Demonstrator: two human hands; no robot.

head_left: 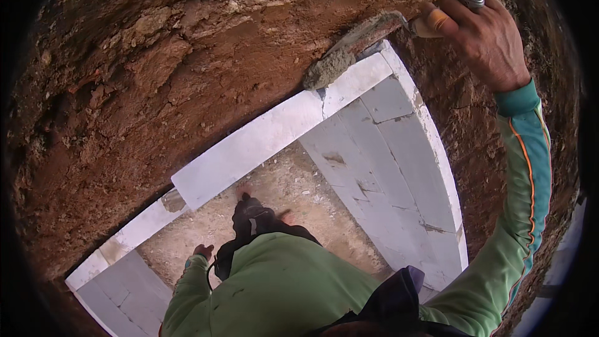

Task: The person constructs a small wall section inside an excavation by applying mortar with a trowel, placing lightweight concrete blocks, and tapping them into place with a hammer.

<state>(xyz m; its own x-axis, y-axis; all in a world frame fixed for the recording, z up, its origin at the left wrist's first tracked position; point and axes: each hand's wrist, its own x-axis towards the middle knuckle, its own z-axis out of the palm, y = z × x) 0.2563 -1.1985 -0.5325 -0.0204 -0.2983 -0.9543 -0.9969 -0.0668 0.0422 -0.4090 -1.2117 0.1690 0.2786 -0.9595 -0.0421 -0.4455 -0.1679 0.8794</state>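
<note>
My right hand is closed around the handle of a trowel, reaching far out at the upper right. Grey wet mortar clings to the blade and hangs over its left end. The blade lies above the far wall's top edge, close to the corner. Under it runs a long white block, with a mortar-smeared joint near its right end. My left hand hangs low beside my body, small in view, and how its fingers are set is unclear.
A rough red-brown earth bank rises right behind the wall. Grey block walls stand at right and lower left. Below me is a dirt floor with scattered crumbs. A lower block step shows a mortar patch.
</note>
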